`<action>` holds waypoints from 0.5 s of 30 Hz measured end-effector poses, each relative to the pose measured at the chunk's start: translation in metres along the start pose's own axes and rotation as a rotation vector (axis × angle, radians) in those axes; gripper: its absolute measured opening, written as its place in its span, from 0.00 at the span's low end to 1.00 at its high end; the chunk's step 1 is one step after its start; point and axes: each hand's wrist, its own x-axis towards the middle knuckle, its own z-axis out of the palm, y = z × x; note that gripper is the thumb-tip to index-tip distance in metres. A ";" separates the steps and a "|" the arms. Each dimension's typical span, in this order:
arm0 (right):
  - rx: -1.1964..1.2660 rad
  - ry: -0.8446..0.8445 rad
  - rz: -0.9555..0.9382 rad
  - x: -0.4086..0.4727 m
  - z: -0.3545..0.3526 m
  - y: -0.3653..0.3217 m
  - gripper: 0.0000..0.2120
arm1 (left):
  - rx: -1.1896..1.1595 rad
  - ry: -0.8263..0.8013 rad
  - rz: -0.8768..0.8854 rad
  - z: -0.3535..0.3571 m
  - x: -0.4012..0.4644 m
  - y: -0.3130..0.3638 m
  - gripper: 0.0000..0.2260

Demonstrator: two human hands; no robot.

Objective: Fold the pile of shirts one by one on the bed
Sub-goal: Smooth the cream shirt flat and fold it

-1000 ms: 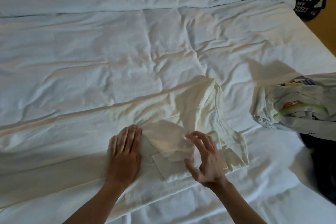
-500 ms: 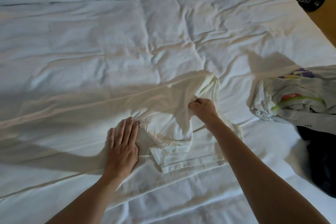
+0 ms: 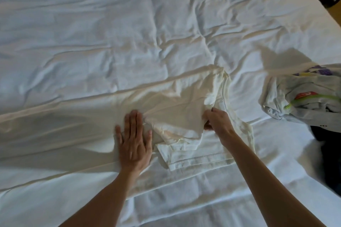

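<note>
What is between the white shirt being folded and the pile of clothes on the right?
Only bare, wrinkled white bedding lies between the cream-white cotton shirt and the printed clothes pile, seen in the head view.

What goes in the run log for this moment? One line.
step: folding cream shirt | left hand: flat, pressing shirt | right hand: fingers pinching fabric | pile: waiting at right

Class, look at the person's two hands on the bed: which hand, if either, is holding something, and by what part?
The right hand pinches a fold near the middle of the cream shirt. The left hand only presses flat on the shirt's left edge, gripping nothing.
</note>
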 end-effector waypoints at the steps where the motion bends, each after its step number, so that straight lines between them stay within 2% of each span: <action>1: -0.093 0.010 -0.037 -0.003 -0.001 0.002 0.08 | 0.014 0.003 0.000 0.002 -0.001 -0.001 0.28; 3: -0.166 0.097 -0.126 -0.007 -0.004 0.007 0.10 | 0.029 0.012 0.002 0.003 -0.002 -0.001 0.28; 5: -0.098 0.208 -0.203 -0.014 -0.008 0.010 0.10 | 0.044 0.024 0.011 0.004 -0.002 0.000 0.28; 7: 0.116 0.151 -0.182 -0.023 -0.005 0.012 0.11 | 0.055 0.030 0.016 0.005 -0.002 0.000 0.28; 9: 0.195 0.037 -0.128 -0.030 -0.001 0.019 0.20 | 0.066 0.019 0.014 0.006 0.000 -0.001 0.28; 11: -0.006 -0.005 -0.139 -0.034 -0.002 0.027 0.28 | 0.086 0.002 0.008 0.008 0.000 -0.001 0.29; 12: -0.126 0.006 -0.133 -0.035 -0.004 0.029 0.27 | 0.095 -0.004 0.005 0.009 0.000 -0.001 0.30; 15: -0.268 0.063 -0.083 -0.034 -0.015 0.033 0.14 | 0.100 0.002 -0.003 0.009 0.000 0.000 0.30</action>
